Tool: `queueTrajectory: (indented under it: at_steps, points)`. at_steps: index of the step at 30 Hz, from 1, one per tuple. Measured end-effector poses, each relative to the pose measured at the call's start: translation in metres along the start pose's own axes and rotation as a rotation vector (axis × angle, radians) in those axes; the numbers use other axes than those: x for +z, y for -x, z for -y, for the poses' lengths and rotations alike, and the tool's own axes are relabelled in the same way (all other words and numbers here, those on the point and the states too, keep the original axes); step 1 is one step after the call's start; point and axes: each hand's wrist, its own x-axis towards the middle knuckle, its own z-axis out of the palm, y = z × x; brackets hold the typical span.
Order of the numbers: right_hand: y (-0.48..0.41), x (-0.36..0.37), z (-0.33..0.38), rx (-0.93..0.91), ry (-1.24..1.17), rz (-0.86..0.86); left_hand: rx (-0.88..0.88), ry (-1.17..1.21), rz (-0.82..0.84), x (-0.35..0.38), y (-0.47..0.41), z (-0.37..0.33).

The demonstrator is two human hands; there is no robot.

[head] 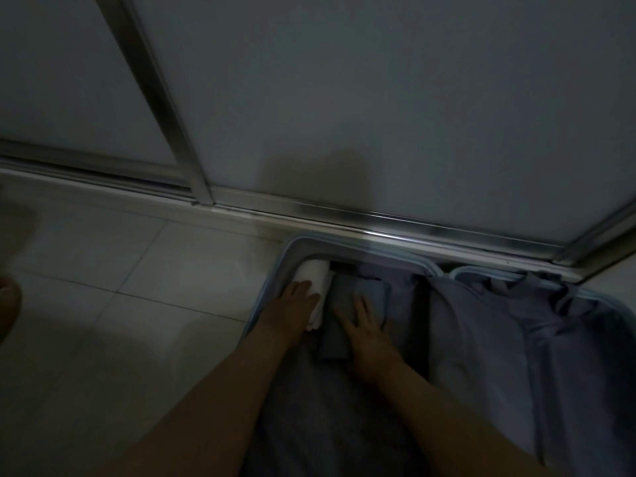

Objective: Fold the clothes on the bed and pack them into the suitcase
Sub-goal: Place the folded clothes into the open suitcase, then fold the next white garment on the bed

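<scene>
Both hands reach down into the open suitcase [275,282], which lies flat on the pale tiled floor [137,270] with its far edge just beside the metal track [378,223] of the sliding doors [413,98]. The left hand [296,301] rests with relaxed, fairly straight fingers on a white rolled cloth [315,273] tucked against the case's left wall, near the far left corner. The right hand [364,328] lies flat, fingers spread and straight, on a dark grey folded garment [335,335] set just beside the white roll and touching it. Neither hand grips anything; both press from above.

A paler blue-grey folded piece [373,290] sits beyond the right hand's fingertips, against the dark garment. Loose grey-blue lining [481,339] covers the rest of the near half and drapes over the case's other half to the right. The light is dim and the fabric detail is too dark to make out. At the far left edge a rounded brownish shape [8,304] is too dark to identify.
</scene>
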Motion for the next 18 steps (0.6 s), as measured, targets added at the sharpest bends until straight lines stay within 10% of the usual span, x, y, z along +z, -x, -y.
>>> queueTrajectory:
  at_steps: [18]
  points:
    - [-0.044, -0.019, 0.003, 0.122, -0.13, -0.072, -0.007, 0.034, -0.058, 0.021, 0.014, -0.003]
